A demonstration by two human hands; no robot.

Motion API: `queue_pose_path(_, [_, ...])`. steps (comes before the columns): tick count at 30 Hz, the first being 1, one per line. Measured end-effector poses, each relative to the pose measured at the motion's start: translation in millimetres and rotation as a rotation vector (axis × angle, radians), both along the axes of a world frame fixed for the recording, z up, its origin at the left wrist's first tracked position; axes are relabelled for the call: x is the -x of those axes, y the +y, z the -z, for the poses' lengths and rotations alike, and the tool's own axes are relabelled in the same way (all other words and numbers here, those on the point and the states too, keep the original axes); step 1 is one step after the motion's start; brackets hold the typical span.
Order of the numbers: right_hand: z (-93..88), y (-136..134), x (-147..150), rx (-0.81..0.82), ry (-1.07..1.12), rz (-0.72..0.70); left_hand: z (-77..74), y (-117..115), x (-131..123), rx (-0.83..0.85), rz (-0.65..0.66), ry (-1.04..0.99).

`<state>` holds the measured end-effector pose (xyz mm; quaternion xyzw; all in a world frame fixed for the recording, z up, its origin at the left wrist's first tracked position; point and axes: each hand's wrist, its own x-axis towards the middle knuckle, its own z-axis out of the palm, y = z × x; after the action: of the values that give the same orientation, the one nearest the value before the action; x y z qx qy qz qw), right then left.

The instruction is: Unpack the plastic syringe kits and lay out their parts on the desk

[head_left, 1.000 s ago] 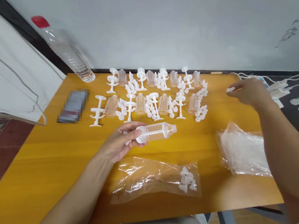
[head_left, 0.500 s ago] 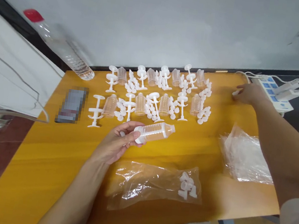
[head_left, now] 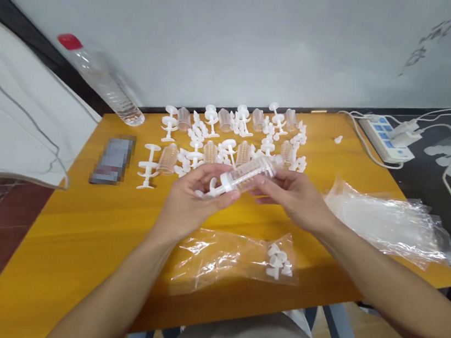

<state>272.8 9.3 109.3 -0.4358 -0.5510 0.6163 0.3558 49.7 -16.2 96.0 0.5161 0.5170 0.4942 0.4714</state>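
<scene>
A clear ribbed syringe [head_left: 248, 174] with a white collar and plunger is held tilted above the table. My left hand [head_left: 201, 191] is closed round its collar and plunger end. At the nozzle end my right hand [head_left: 288, 195] grips the barrel between thumb and fingers. Behind them lie two rows of white plungers [head_left: 149, 166], ribbed clear barrels [head_left: 167, 158] and clusters of small white pieces [head_left: 200, 127]. A clear bag [head_left: 213, 259] holding several white tips [head_left: 279, 260] lies flat in front of my hands.
On the left are a blurred phone [head_left: 113, 161] and a leaning bottle with a red cap [head_left: 107, 84]. A small white piece [head_left: 338, 139] lies near the power strip [head_left: 387, 139]. Clear bags [head_left: 392, 224] are stacked at the right of the wooden table [head_left: 87, 239].
My right hand has come from beside the power strip to the syringe and closed on it. A small white piece lies where that hand was. The plunger now shows below the collar.
</scene>
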Motion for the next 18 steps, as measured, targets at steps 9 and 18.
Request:
queue_pose_path(9, [-41.7, 90.0, -90.0, -0.166, -0.13, 0.626, -26.8, 39.2, -4.6, 0.147, 0.087, -0.055])
queue_pose_path(18, [-2.5, 202.4, -173.2, -0.067, -1.37, 0.422, -21.1, 199.6, -155.7, -0.066, 0.248, 0.393])
